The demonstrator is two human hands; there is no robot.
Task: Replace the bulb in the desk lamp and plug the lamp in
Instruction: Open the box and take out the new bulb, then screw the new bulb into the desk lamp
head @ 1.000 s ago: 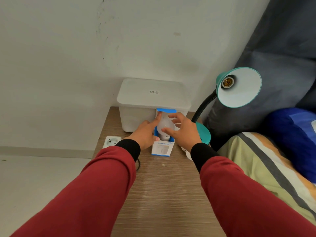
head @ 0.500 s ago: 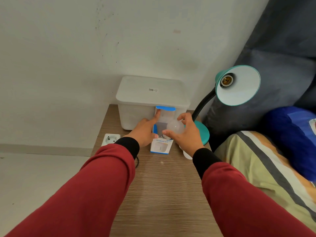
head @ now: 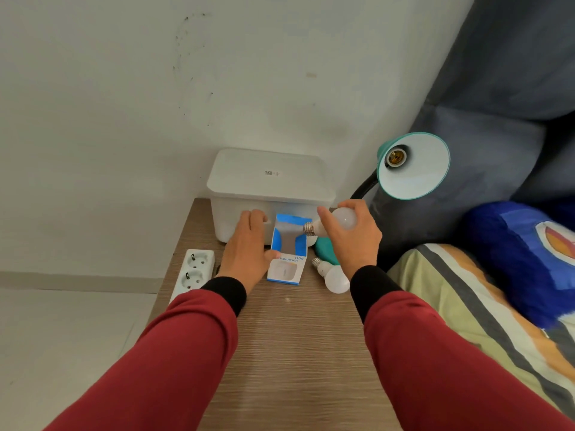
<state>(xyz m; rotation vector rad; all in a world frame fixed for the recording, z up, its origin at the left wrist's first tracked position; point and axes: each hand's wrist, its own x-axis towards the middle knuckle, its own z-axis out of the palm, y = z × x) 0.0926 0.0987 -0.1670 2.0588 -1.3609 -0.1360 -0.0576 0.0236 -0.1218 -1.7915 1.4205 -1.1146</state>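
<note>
My right hand (head: 351, 241) grips a white bulb (head: 340, 219) above the table, its metal screw base pointing left. My left hand (head: 247, 248) rests against the left side of an open blue-and-white carton (head: 287, 258), thumb on its front corner. A second white bulb (head: 333, 276) lies on the table to the right of the carton. The teal desk lamp's shade (head: 413, 166) faces me at the right, its brass socket (head: 395, 157) bare. Part of the lamp's teal base (head: 323, 248) shows under my right hand.
A white lidded plastic box (head: 269, 188) stands against the wall behind the carton. A white power strip (head: 194, 270) lies at the left edge of the wooden table (head: 289, 353). A striped blanket (head: 466, 306), a blue pillow (head: 522, 253) and a grey cushion crowd the right.
My right hand has drawn the bulb out of the carton and lifted it to the right. The left hand has slid to the carton's side. The second bulb has come into sight.
</note>
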